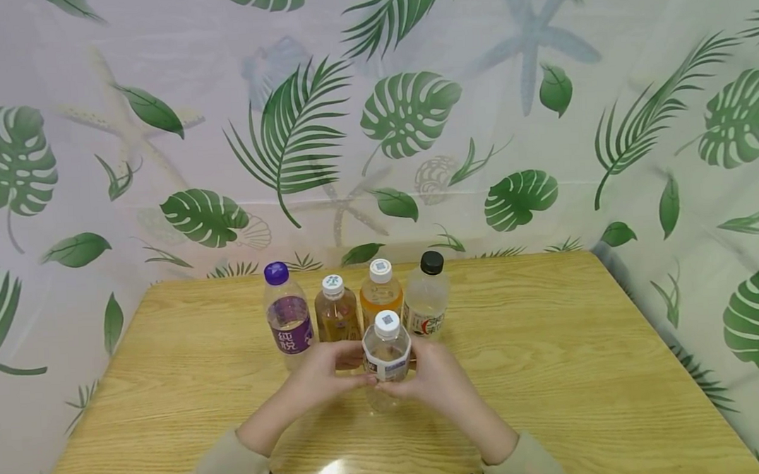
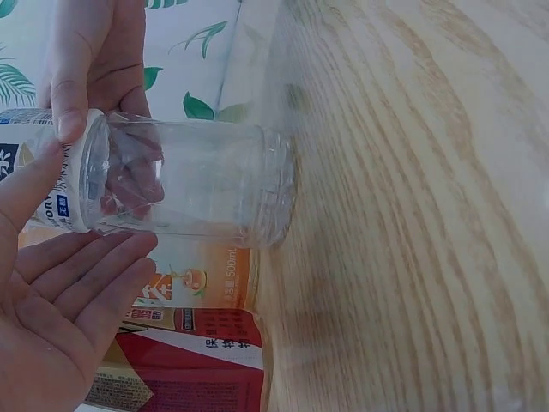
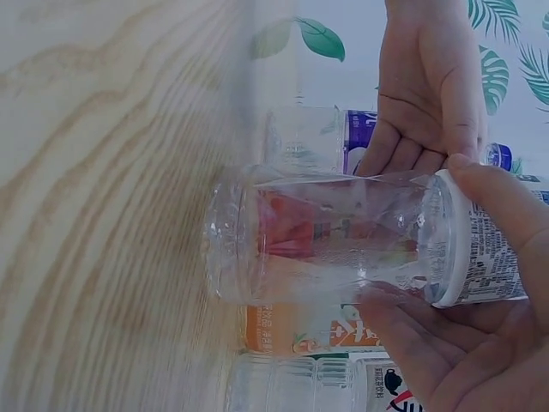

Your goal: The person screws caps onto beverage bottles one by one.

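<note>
A clear, empty-looking plastic bottle (image 1: 387, 346) with a white cap and a white label stands upright at the front of a group of bottles. From its left side my left hand (image 1: 324, 372) holds it, thumb toward the front and fingers reaching behind. My right hand (image 1: 428, 369) grips the opposite side in the same way, both thumbs close together. In the left wrist view, the transparent lower body (image 2: 202, 180) shows below the hands, its base close at the wooden tabletop. The right thumb (image 3: 502, 193) lies at the label's lower edge.
Behind the hands stand a purple-capped bottle (image 1: 289, 319), a white-capped bottle with brown drink (image 1: 336, 313), an orange-labelled bottle (image 1: 380, 293) and a black-capped bottle (image 1: 428, 295). They rest on a wooden table (image 1: 550, 357) against a leaf-patterned cloth (image 1: 455, 212).
</note>
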Motion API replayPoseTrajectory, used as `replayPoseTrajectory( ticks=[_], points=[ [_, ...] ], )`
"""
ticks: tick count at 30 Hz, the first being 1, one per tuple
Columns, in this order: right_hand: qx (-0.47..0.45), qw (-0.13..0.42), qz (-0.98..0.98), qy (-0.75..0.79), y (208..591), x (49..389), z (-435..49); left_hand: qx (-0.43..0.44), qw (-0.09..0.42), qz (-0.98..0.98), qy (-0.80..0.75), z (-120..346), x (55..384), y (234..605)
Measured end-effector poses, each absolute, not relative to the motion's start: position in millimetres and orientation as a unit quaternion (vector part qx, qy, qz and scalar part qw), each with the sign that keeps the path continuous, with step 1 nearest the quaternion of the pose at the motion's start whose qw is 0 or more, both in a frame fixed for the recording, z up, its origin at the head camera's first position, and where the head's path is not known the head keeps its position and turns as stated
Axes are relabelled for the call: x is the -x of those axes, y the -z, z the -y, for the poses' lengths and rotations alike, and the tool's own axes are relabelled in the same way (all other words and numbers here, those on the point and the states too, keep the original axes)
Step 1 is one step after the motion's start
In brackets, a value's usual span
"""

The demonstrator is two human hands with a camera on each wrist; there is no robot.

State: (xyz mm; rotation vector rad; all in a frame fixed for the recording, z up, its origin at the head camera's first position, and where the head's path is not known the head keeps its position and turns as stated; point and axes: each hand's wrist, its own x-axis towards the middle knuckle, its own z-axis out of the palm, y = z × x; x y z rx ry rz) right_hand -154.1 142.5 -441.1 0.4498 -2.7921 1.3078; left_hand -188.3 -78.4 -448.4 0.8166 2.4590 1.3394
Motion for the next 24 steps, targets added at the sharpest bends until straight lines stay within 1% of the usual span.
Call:
replayPoseTrajectory(
  ticks=[4, 11, 21, 24],
  points=[
    [-0.150, 0.013, 0.896, -0.418, 439.4, 152.2, -144.2, -0.286, 0.104, -0.836, -0.456, 77.7, 186.9, 450.7],
    [-0.140, 0.006, 0.896, -0.422, 434.5, 143.7, -154.6, -0.296, 0.111, -0.823, -0.472, 67.9, 183.3, 452.6],
    [-0.071, -0.002, 0.901, -0.428, 429.3, 134.6, -177.9, -0.314, 0.111, -0.811, -0.481, 40.0, 181.6, 450.2],
    [-0.063, 0.000, 0.900, -0.432, 429.9, 132.6, -188.1, -0.324, 0.107, -0.808, -0.480, 30.1, 180.4, 450.4]
  ],
)
